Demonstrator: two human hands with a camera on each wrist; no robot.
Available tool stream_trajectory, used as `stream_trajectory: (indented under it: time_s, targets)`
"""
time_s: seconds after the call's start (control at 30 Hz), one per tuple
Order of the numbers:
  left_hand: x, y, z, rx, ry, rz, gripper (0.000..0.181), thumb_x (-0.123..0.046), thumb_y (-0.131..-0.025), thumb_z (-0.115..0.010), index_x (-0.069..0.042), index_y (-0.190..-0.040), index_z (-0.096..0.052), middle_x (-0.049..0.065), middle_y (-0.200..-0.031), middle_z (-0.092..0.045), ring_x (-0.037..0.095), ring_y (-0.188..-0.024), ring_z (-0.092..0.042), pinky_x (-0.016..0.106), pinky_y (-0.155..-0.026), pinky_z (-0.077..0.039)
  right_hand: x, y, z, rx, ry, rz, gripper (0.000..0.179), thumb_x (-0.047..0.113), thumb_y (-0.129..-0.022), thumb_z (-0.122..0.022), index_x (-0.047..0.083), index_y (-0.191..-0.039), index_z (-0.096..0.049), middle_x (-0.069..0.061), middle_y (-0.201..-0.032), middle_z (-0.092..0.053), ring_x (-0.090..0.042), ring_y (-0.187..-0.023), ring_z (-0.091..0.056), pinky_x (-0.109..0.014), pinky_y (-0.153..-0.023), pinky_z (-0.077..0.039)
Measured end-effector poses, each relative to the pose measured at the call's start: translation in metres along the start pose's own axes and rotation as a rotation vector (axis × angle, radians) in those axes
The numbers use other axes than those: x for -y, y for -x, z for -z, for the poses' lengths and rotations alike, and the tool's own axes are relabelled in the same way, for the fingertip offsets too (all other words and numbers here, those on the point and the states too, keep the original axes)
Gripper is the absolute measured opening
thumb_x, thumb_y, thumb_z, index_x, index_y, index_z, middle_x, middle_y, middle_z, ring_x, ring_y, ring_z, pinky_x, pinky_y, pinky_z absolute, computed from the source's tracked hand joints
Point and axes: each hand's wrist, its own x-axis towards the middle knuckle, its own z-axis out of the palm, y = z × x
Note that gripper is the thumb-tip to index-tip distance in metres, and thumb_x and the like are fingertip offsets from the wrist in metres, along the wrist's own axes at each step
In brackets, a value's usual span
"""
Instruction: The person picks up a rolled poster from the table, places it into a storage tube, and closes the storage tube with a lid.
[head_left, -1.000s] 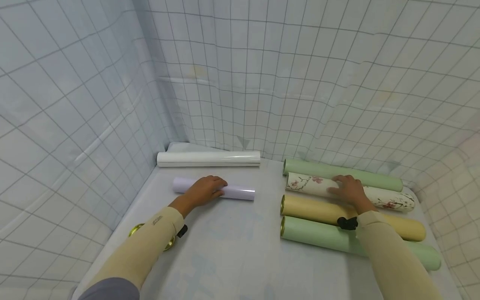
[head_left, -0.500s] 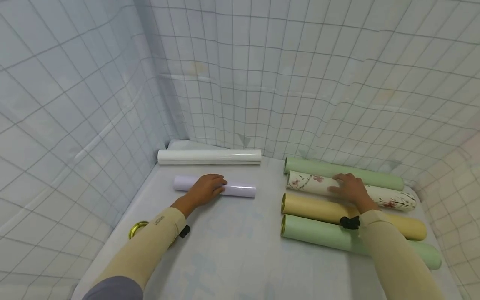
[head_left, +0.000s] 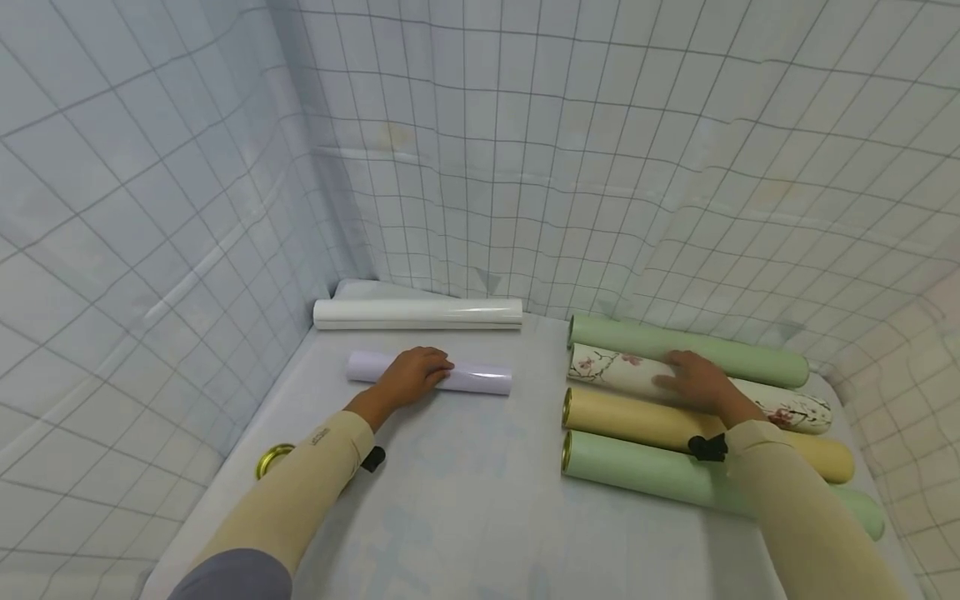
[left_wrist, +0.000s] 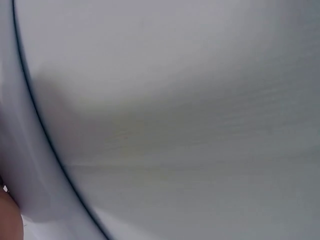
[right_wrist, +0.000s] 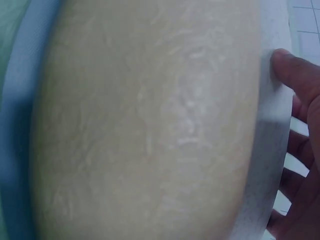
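Observation:
My left hand [head_left: 411, 377] lies over the middle of a lavender paper roll [head_left: 482, 379], its fingers curled over the top. In the left wrist view a pale lavender edge [left_wrist: 30, 170] and a bit of a finger show beside the white surface. At the right my right hand [head_left: 699, 382] grips a white roll printed with pink blossoms [head_left: 618, 369]. The right wrist view shows its thumb on the near side and its fingers spread along the far side of that roll [right_wrist: 272, 150]. A yellow roll [right_wrist: 150, 120] lies close under the right wrist.
Beyond the floral roll lies a green roll [head_left: 622, 335]. Nearer are the yellow roll and another green roll [head_left: 630, 467]. A glossy white roll [head_left: 420, 314] lies at the back left. A gold ring-shaped item [head_left: 272, 458] is partly behind my left sleeve. Grid-patterned sheets [head_left: 517, 150] wall the table.
The floral roll has shifted slightly left and toward me under my right hand, its right end closer to the yellow roll. My left hand and the lavender roll stay put.

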Motion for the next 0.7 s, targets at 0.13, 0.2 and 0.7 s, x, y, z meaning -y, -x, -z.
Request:
stream_trajectory:
  time_s: [0.13, 0.2, 0.7]
  targets:
    - [0.001, -0.005, 0.004, 0.043, 0.068, 0.052, 0.018, -0.016, -0.095, -0.069, -0.006, -0.110, -0.071, 0.012, -0.108, -0.070, 0.030, -0.103, -0.063, 0.047, -0.093, -0.050, -0.002, -0.001, -0.002, -0.016, -0.029, 0.051, 0.065, 0.041, -0.099, -0.061, -0.006, -0.141, -0.046, -0.034, -0.143, -0.042, -0.054, -0.129, -0.039, -0.068, -0.100, -0.035]
    - [0.002, -0.007, 0.005, 0.073, 0.083, 0.079, 0.015, -0.018, -0.095, -0.070, -0.009, -0.107, -0.067, 0.007, -0.097, -0.069, 0.026, -0.089, -0.061, 0.044, -0.083, -0.051, -0.003, -0.001, -0.004, -0.014, -0.041, 0.065, 0.068, 0.042, -0.097, -0.063, -0.006, -0.142, -0.046, -0.033, -0.144, -0.041, -0.053, -0.130, -0.038, -0.068, -0.101, -0.034]
    - [0.002, -0.004, 0.010, 0.212, 0.106, 0.132, 0.019, -0.025, -0.098, -0.065, -0.014, -0.111, -0.056, 0.000, -0.080, -0.052, 0.019, -0.075, -0.048, 0.036, -0.071, -0.042, -0.005, -0.015, -0.011, 0.015, 0.069, 0.106, 0.077, 0.041, -0.091, -0.072, -0.002, -0.147, -0.041, -0.027, -0.147, -0.043, -0.049, -0.132, -0.039, -0.067, -0.102, -0.035]
